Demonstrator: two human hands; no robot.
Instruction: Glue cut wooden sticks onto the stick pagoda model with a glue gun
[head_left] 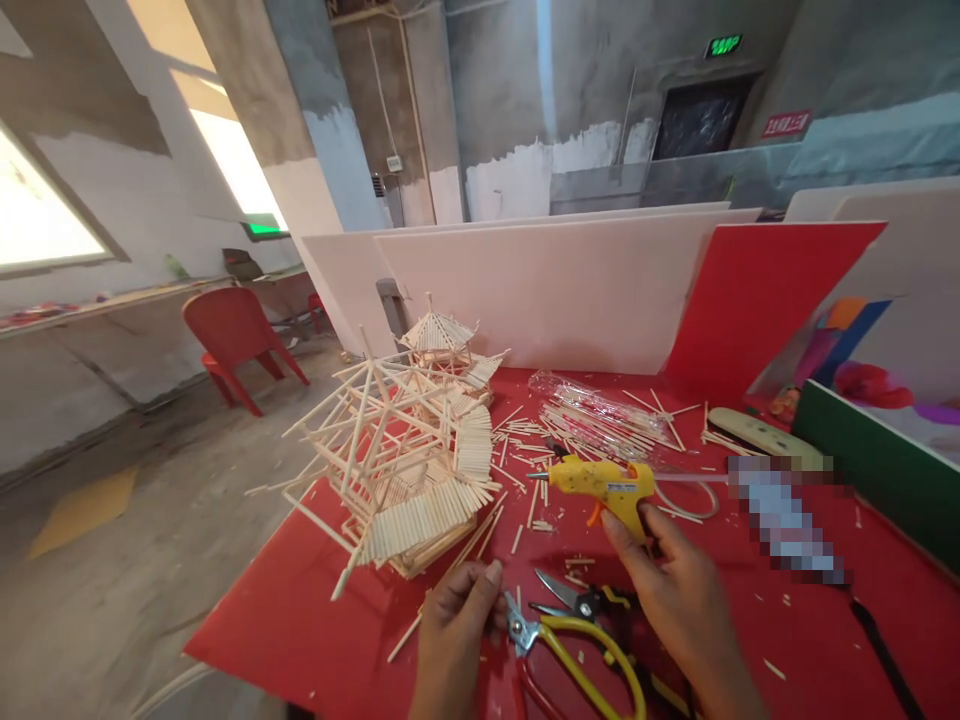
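My right hand (686, 590) is wrapped round the grip of a yellow hot glue gun (600, 482), its metal nozzle pointing left and a clear glue stick coming out of its back end. My left hand (461, 625) is closed with thumb and fingers pressed together; what they hold, if anything, is hidden. Just beyond it stands a pavilion model (390, 450) made of thin wooden sticks, with an open roof frame and a curved walkway. Beside my left fingers lie cutters (529, 635) with yellow and red handles. Pruning shears (581, 600) lie partly under them.
Plastic-wrapped sticks (600, 420) and loose offcuts lie on the red table (277, 610). A smaller roofed stick pavilion (439, 335) stands behind the model. White boards (555, 290) and a red board (757, 300) rise at the back. A red chair (236, 330) stands left.
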